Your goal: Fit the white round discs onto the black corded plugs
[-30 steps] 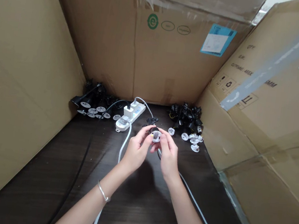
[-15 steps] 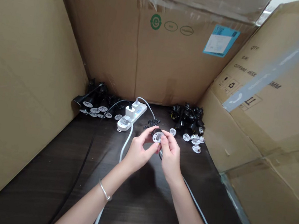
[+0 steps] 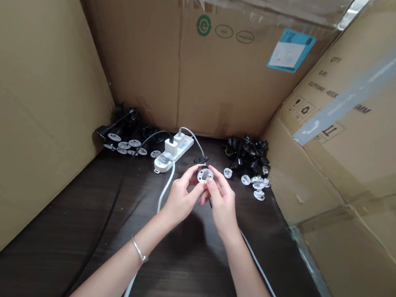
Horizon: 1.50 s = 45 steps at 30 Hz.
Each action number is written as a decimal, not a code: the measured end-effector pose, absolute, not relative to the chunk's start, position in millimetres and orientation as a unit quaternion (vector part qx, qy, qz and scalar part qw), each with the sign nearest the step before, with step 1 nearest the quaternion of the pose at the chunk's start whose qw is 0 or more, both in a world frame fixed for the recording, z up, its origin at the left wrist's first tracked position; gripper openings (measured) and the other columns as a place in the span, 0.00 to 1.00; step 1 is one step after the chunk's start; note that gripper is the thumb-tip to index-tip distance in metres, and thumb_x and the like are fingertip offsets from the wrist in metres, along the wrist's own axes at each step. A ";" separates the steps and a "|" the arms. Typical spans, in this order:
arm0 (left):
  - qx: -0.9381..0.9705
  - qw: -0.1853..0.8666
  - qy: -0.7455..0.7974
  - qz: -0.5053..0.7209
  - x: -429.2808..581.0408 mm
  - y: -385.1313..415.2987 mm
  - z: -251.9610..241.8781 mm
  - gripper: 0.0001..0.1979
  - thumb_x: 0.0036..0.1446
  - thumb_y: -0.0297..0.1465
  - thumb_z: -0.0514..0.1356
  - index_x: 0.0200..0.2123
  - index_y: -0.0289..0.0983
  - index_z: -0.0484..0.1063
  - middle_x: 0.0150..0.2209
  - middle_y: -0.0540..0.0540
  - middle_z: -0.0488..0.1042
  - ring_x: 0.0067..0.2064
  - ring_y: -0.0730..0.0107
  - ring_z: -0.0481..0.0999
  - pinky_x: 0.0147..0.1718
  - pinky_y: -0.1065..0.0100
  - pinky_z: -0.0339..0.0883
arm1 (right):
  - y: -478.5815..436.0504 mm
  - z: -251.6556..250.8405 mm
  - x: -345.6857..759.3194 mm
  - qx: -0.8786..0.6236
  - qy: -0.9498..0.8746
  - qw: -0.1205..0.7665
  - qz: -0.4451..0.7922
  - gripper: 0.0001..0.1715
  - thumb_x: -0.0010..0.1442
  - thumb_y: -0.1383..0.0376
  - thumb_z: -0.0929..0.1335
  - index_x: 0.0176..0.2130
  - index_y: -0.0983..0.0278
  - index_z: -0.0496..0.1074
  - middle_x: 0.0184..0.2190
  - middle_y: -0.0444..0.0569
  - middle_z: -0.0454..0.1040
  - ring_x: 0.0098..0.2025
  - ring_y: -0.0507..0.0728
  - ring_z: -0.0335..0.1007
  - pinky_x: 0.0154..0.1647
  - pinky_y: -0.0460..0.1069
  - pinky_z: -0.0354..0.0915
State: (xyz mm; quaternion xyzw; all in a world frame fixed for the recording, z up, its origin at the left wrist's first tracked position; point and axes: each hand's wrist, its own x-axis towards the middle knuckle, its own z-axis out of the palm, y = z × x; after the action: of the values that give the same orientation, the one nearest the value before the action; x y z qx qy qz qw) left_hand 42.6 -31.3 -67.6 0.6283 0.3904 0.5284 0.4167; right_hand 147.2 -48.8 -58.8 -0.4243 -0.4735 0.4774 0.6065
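Between my two hands, above the dark table point(image 3: 150, 279), is a small black round housing with a white disc-shaped cover point(image 3: 205, 174) facing me. My left hand point(image 3: 183, 196) grips its left side, the thumb against the lower edge of the disc. From the right, my right hand point(image 3: 223, 202) is closed on the same part, its thumb pressing near the disc's lower right. Dark slots and holes show on the white face. The fingers behind it hide most of the black body. A dark cable piece point(image 3: 200, 160) lies just beyond the part.
A white power strip point(image 3: 164, 162) with plugged-in adapters stands left of centre. Similar black parts with white discs point(image 3: 123, 145) are heaped at the back left. More black parts point(image 3: 247, 150) and loose white discs point(image 3: 258, 195) lie at the back right. Cardboard boxes point(image 3: 220, 92) wall three sides.
Both hands have shifted the round part slightly left and up. Its white disc now faces me more squarely, and my right thumb has slid down toward the disc's lower edge.
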 end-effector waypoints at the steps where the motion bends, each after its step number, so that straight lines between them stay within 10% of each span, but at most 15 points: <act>1: 0.633 0.414 0.393 0.522 42.4 -31.3 -67.9 0.20 0.56 0.34 0.54 0.51 0.35 0.62 0.42 0.43 0.73 0.39 0.68 0.74 0.36 0.70 0.68 | -48.3 -59.0 147.4 -0.427 -0.471 0.605 0.480 0.20 0.56 0.57 0.64 0.48 0.62 0.66 0.26 0.43 0.69 0.18 0.47 0.59 0.19 0.45 0.59; 9: 0.664 0.389 0.415 0.485 42.6 -32.8 -67.0 0.20 0.60 0.37 0.48 0.53 0.35 0.61 0.29 0.47 0.73 0.33 0.68 0.73 0.33 0.70 0.68 | -47.3 -64.4 146.8 -0.468 -0.486 0.609 0.417 0.17 0.58 0.57 0.63 0.45 0.62 0.67 0.26 0.44 0.69 0.21 0.49 0.61 0.22 0.45 0.62; 28: 0.709 0.225 0.400 0.535 49.4 -43.9 -71.5 0.19 0.59 0.26 0.47 0.54 0.39 0.62 0.51 0.43 0.70 0.50 0.65 0.71 0.49 0.64 0.65 | -49.2 -60.8 141.1 -0.443 -0.495 0.624 0.411 0.21 0.52 0.59 0.68 0.46 0.61 0.66 0.44 0.48 0.71 0.44 0.55 0.68 0.44 0.49 0.66; 40: 0.633 0.383 0.400 0.541 44.2 -35.3 -61.6 0.20 0.59 0.37 0.50 0.52 0.35 0.65 0.49 0.42 0.71 0.47 0.64 0.72 0.41 0.69 0.69 | -44.0 -62.7 147.6 -0.388 -0.455 0.617 0.512 0.24 0.57 0.53 0.63 0.49 0.61 0.66 0.39 0.49 0.73 0.32 0.54 0.71 0.29 0.48 0.69; 45: 0.641 0.415 0.371 0.528 46.7 -36.8 -61.8 0.22 0.58 0.36 0.52 0.56 0.37 0.60 0.51 0.42 0.69 0.47 0.64 0.73 0.43 0.67 0.69 | -47.1 -62.9 145.0 -0.422 -0.467 0.640 0.442 0.19 0.58 0.56 0.63 0.48 0.60 0.68 0.47 0.50 0.71 0.44 0.57 0.69 0.41 0.50 0.68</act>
State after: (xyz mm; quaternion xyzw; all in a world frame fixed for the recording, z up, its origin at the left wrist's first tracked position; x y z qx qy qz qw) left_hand 46.7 -36.8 -61.8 0.6412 0.3713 0.5279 0.4152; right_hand 145.0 -47.1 -62.9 -0.4215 -0.4666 0.4418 0.6399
